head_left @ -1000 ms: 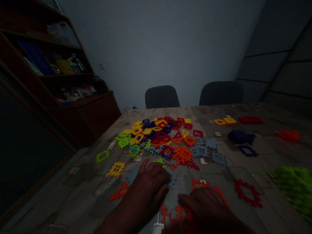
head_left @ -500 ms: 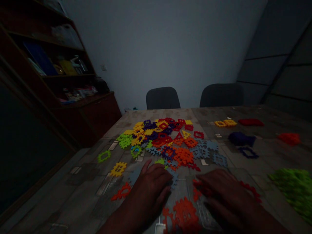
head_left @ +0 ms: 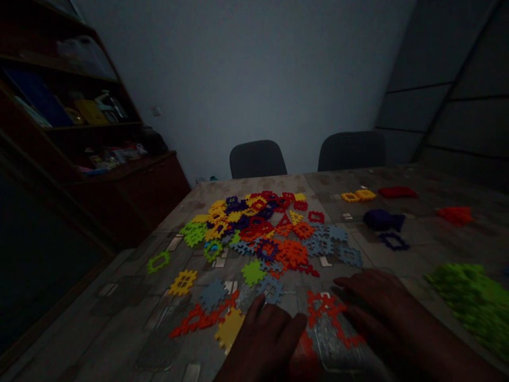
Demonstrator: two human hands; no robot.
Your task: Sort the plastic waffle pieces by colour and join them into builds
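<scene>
My left hand [head_left: 270, 339] is low in the middle of the view, its fingers bent down and their tips partly hidden. An orange toothed building piece [head_left: 305, 353] shows just beside its thumb and seems gripped. My right hand [head_left: 382, 305] reaches in from the right with fingers stretched out and apart. Its fingertips are at the edge of orange-red toothed frames [head_left: 334, 313] lying on the table. Left of my left hand are a yellow toothed square [head_left: 230, 329], a long orange piece [head_left: 202, 318] and a grey-blue square [head_left: 213, 293].
A mixed pile of coloured building pieces [head_left: 254, 217] spreads across the table's middle. Bright green pieces [head_left: 473, 302] are heaped at right. Beyond them lie purple [head_left: 382, 219], orange [head_left: 455, 215], red [head_left: 397, 192] and yellow [head_left: 360, 196] pieces. Two chairs [head_left: 258, 159] stand behind the table.
My left hand has moved right and down over the orange pieces, uncovering the green and grey-blue squares. My right hand has shifted slightly right, showing more of the orange-red frames. The view has turned slightly.
</scene>
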